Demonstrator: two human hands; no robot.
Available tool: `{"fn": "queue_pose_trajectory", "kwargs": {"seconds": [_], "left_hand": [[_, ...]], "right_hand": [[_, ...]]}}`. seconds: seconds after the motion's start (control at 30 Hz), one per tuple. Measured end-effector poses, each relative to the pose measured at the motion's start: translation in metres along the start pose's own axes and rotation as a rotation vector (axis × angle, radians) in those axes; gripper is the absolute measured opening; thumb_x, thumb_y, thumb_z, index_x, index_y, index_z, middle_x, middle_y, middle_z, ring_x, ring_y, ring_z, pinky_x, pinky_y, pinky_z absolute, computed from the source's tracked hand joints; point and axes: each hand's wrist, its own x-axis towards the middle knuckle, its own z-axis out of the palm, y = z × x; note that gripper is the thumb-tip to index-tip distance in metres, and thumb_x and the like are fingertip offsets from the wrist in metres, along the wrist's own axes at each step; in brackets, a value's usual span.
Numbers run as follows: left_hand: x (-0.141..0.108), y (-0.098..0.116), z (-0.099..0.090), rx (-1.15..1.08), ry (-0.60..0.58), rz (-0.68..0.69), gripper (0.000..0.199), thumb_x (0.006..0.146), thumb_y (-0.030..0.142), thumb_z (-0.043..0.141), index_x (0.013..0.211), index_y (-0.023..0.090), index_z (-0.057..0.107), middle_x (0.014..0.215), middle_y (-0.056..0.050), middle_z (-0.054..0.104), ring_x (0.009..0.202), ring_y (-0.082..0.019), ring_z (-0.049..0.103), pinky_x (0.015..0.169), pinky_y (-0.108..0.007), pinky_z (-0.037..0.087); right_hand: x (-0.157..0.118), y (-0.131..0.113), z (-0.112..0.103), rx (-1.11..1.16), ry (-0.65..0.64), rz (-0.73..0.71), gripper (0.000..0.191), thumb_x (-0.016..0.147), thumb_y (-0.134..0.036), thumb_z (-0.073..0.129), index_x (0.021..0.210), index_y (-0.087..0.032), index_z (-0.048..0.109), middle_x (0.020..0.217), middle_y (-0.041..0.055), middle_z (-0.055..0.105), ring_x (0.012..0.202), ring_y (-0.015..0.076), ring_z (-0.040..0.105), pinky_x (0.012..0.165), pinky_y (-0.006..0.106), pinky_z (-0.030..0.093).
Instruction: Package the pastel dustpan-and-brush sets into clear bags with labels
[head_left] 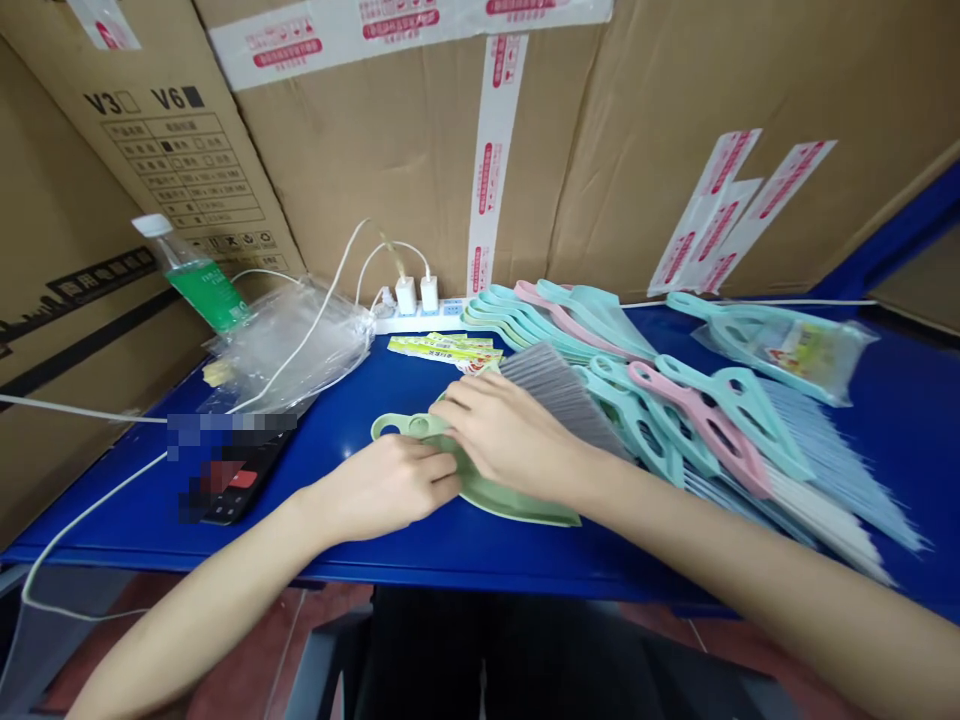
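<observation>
A light green dustpan (pixel 517 506) lies on the blue table in front of me, its handle with a hole pointing left. My left hand (pixel 397 487) is closed at the dustpan's near edge by the handle, fingers curled. Above the pan, my right hand (pixel 510 432) has its fingers bent down over a hand brush (pixel 562 395). The brush's grey bristles fan out to the right behind that hand. Both sets of fingertips, and most of the brush's handle, are hidden.
Stacked turquoise and pink dustpans (pixel 525 318) lie behind, with several brushes (pixel 720 420) at right. A bagged dustpan set (pixel 780 345) sits far right. Left are clear plastic bags (pixel 292 330), a bottle (pixel 199 280) and a phone (pixel 240 480). Labels (pixel 446 350) lie before a power strip (pixel 420 322). Cardboard boxes (pixel 390 150) wall the back.
</observation>
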Motion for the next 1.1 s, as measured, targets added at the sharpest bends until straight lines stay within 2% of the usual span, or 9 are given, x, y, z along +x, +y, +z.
{"fn": "queue_pose_trajectory", "kwargs": {"seconds": [0.1, 0.2, 0.33, 0.4, 0.53, 0.67, 0.77, 0.87, 1.1], "left_hand": [[0.0, 0.001, -0.003, -0.053, 0.016, -0.002, 0.027, 0.095, 0.008, 0.044, 0.082, 0.016, 0.067, 0.076, -0.002, 0.068, 0.066, -0.015, 0.061, 0.06, -0.027, 0.046], [-0.003, -0.002, -0.011, -0.152, 0.134, -0.027, 0.034, 0.101, 0.025, 0.042, 0.077, 0.017, 0.065, 0.071, 0.0, 0.066, 0.064, -0.013, 0.059, 0.06, -0.026, 0.045], [-0.007, -0.013, -0.016, -0.041, 0.271, -0.306, 0.038, 0.101, 0.025, 0.037, 0.074, 0.017, 0.062, 0.068, -0.002, 0.062, 0.061, -0.014, 0.055, 0.059, -0.026, 0.044], [-0.008, -0.019, -0.013, 0.041, 0.202, -0.476, 0.037, 0.101, 0.024, 0.034, 0.079, 0.016, 0.063, 0.075, -0.004, 0.064, 0.067, -0.016, 0.058, 0.06, -0.027, 0.044], [-0.006, -0.027, -0.005, -0.023, -0.093, -0.671, 0.035, 0.101, 0.026, 0.033, 0.087, 0.016, 0.063, 0.08, -0.006, 0.067, 0.075, -0.02, 0.062, 0.065, -0.029, 0.044], [-0.002, -0.029, -0.003, -0.318, -0.267, -0.769, 0.033, 0.101, 0.033, 0.036, 0.084, 0.02, 0.061, 0.081, -0.002, 0.068, 0.073, -0.018, 0.062, 0.064, -0.027, 0.04], [-0.001, -0.03, -0.002, -0.515, -0.281, -0.788, 0.033, 0.099, 0.035, 0.037, 0.077, 0.021, 0.057, 0.071, 0.001, 0.061, 0.065, -0.015, 0.055, 0.062, -0.025, 0.036], [-0.003, -0.033, 0.001, -0.655, -0.208, -0.737, 0.035, 0.098, 0.035, 0.036, 0.071, 0.02, 0.051, 0.064, 0.003, 0.052, 0.061, -0.013, 0.048, 0.063, -0.024, 0.035], [-0.009, -0.041, 0.01, -0.937, -0.113, -0.676, 0.028, 0.096, 0.034, 0.039, 0.089, 0.017, 0.06, 0.083, -0.001, 0.062, 0.077, -0.014, 0.056, 0.074, -0.025, 0.044]], "right_hand": [[0.007, -0.007, 0.004, 0.108, -0.046, 0.058, 0.014, 0.085, -0.008, 0.054, 0.089, -0.01, 0.067, 0.086, 0.0116, 0.065, 0.084, 0.0248, 0.058, 0.075, 0.037, 0.044], [0.009, -0.01, 0.011, 0.159, -0.043, 0.064, 0.014, 0.086, -0.01, 0.054, 0.094, -0.01, 0.066, 0.087, 0.0104, 0.065, 0.082, 0.0232, 0.058, 0.072, 0.035, 0.044], [0.007, -0.011, 0.019, 0.196, -0.029, 0.062, 0.017, 0.092, -0.012, 0.05, 0.096, -0.011, 0.066, 0.092, 0.0112, 0.066, 0.086, 0.0228, 0.059, 0.076, 0.035, 0.047], [0.004, -0.009, 0.019, 0.228, -0.002, 0.05, 0.019, 0.094, -0.015, 0.049, 0.102, -0.012, 0.066, 0.097, 0.0121, 0.066, 0.09, 0.0234, 0.06, 0.079, 0.037, 0.049], [-0.012, 0.007, 0.007, 0.334, 0.039, -0.016, 0.027, 0.097, -0.019, 0.045, 0.116, -0.016, 0.064, 0.112, 0.0121, 0.066, 0.103, 0.0238, 0.061, 0.089, 0.041, 0.051], [-0.031, 0.025, 0.0, 0.312, -0.12, -0.015, 0.041, 0.096, -0.034, 0.049, 0.129, -0.01, 0.059, 0.136, 0.0185, 0.058, 0.125, 0.0307, 0.054, 0.102, 0.048, 0.047], [-0.04, 0.027, 0.007, 0.269, -0.196, 0.056, 0.059, 0.098, -0.046, 0.042, 0.143, -0.008, 0.047, 0.154, 0.0205, 0.038, 0.143, 0.0339, 0.034, 0.111, 0.054, 0.037], [-0.042, 0.02, 0.015, 0.253, -0.23, 0.117, 0.066, 0.098, -0.05, 0.038, 0.15, -0.008, 0.037, 0.161, 0.0183, 0.023, 0.148, 0.0335, 0.014, 0.116, 0.056, 0.027], [-0.044, 0.008, 0.025, 0.325, -0.244, 0.145, 0.066, 0.099, -0.052, 0.032, 0.155, -0.017, 0.027, 0.163, 0.0164, 0.01, 0.147, 0.0373, 0.0, 0.114, 0.065, 0.019]]}}
